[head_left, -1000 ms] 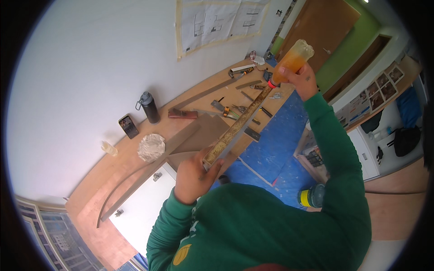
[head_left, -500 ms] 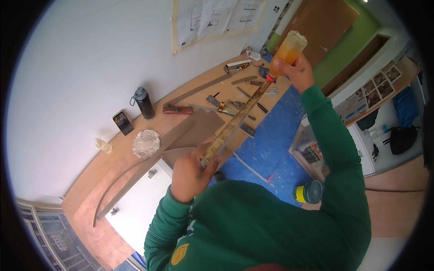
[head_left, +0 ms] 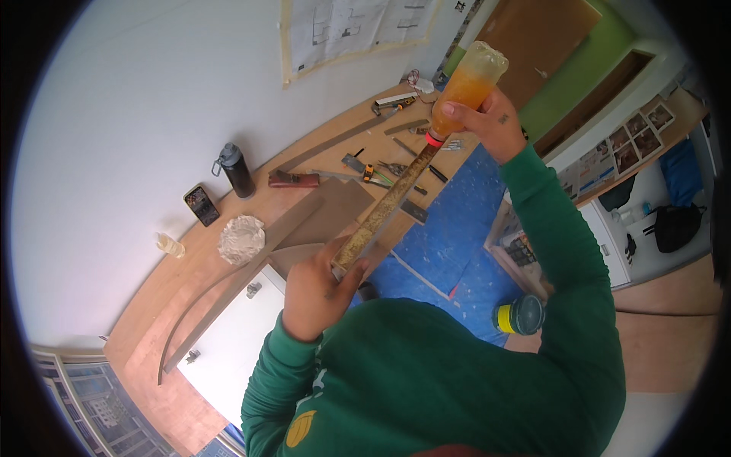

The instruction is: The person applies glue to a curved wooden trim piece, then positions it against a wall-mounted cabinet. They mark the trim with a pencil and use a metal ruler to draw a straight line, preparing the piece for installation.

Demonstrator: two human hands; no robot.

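Note:
My left hand [head_left: 316, 297] grips the near end of a long narrow strip [head_left: 375, 221] with a mottled yellow-brown face and a pale edge. My right hand [head_left: 495, 122] is wrapped round a plastic bottle [head_left: 467, 78] holding orange liquid. The bottle is tilted neck-down, its red neck ring [head_left: 434, 139] at the far end of the strip, where the surface looks dark and wet; whether they touch I cannot tell. Beneath lie brown sheet offcuts [head_left: 343, 207] and several tools [head_left: 368, 174] on the wooden worktop [head_left: 141, 327].
A flask [head_left: 237, 174], a phone [head_left: 201, 206], crumpled paper [head_left: 241, 238] and a small bottle [head_left: 171, 245] stand or lie by the wall. A white board with clamps [head_left: 222, 365] lies left. Below are a blue floor sheet [head_left: 457, 236] and a tub [head_left: 519, 315]; a shelf unit [head_left: 647, 183] is right.
Both hands have moved slightly up and left in view with the strip and bottle; the bottle's body has shifted most. The surroundings have shifted slightly in the picture as well. Both grips look unchanged.

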